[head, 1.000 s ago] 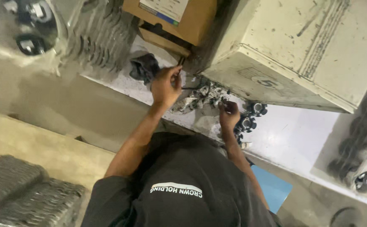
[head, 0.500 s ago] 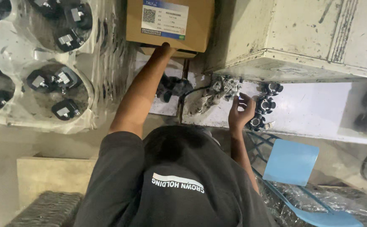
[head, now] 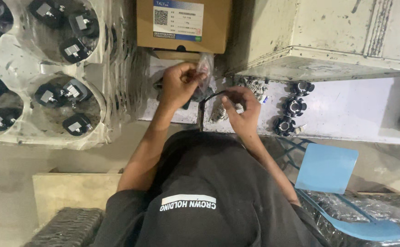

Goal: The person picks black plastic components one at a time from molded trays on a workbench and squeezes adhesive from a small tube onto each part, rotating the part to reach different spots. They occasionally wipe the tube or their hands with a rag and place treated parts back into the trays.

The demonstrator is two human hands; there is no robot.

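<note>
From above I see my left hand (head: 178,87) raised over the white bench (head: 346,110), its grip pinched on a small clear plastic bag (head: 205,68) that hangs just below the brown cardboard box with a white label (head: 184,25). My right hand (head: 241,107) sits close beside it, fingers curled around a thin black curved wire or band (head: 207,98) that arcs between the two hands; its grip is narrow and closed on that piece. Just past the right hand lies a heap of small silvery metal parts (head: 255,87), and farther right three black round knob-like parts (head: 295,106) stand in a line on the bench. Left of the hands, clear plastic trays holding black parts with metal clips (head: 58,93) are stacked. A light blue plastic chair (head: 328,169) stands at the lower right, under the bench edge.
</note>
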